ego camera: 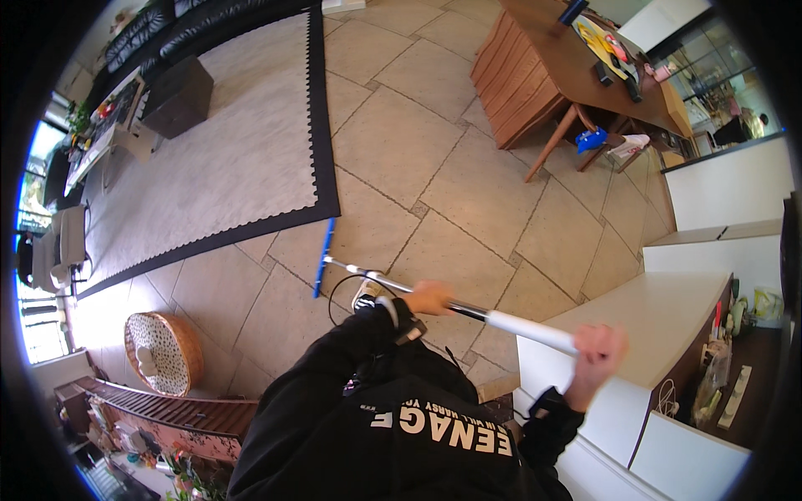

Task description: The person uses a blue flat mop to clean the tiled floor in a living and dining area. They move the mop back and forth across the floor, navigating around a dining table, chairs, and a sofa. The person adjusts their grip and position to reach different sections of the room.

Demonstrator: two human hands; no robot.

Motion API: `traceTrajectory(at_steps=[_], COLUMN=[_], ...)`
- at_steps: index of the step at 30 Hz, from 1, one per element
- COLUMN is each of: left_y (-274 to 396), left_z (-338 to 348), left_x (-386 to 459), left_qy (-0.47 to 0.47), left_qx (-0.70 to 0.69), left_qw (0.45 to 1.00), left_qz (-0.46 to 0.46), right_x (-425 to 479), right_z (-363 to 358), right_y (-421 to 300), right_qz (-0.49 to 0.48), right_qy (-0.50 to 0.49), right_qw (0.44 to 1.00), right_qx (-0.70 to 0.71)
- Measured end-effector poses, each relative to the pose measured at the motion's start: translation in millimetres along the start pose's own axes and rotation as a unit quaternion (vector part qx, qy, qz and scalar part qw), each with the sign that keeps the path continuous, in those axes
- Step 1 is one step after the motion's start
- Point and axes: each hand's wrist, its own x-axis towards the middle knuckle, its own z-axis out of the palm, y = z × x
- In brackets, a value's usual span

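Note:
A long-handled floor mop or squeegee slants across the view in front of me; the frame does not settle which. Its narrow blue head is at the floor, just by the corner of a black-edged mat. My left hand grips the metal shaft around its middle. Wrapped around the white grip at the upper end is my right hand, slightly blurred. One of my shoes shows under the shaft, and a dark cable loop hangs near it.
Stone tiles cover the floor. A wooden table with a chair stands ahead right. White cabinets line my right. A wicker basket sits at left, near a slatted wooden bench. A dark ottoman stands on the mat.

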Motion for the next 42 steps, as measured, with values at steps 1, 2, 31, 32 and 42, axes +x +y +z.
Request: traceTrajectory(at_steps=[1, 2, 31, 32, 42], left_y=[26.2, 50.2, -119.3, -107.5, -145.2], left_z=[-3.0, -6.0, -141.7, -157.2, -258.2], left_x=[23.3, 43.4, 164.6, 182.2, 285.5], left_qy=[-0.017, -0.035, 0.228, 0.192, 0.2], left_qx=[-0.006, -0.012, -0.024, -0.024, -0.077], left_qw=[1.0, 0.999, 0.971, 0.978, 0.97], left_qz=[0.017, 0.034, 0.066, 0.077, 0.118], right_x=[-4.7, -8.5, 164.6, 181.1, 307.0], right_z=[-5.0, 0.0, 86.5, 102.1, 174.1], right_y=[-24.6, -42.5, 34.8, 22.3, 52.8], right_qz=[-0.023, -0.104, -0.125, -0.124, -0.159], right_qy=[0.053, 0.108, -0.014, -0.036, -0.146], right_qw=[0.998, 0.969, 0.984, 0.986, 0.962], right_qx=[-0.023, -0.199, -0.123, -0.109, -0.165])
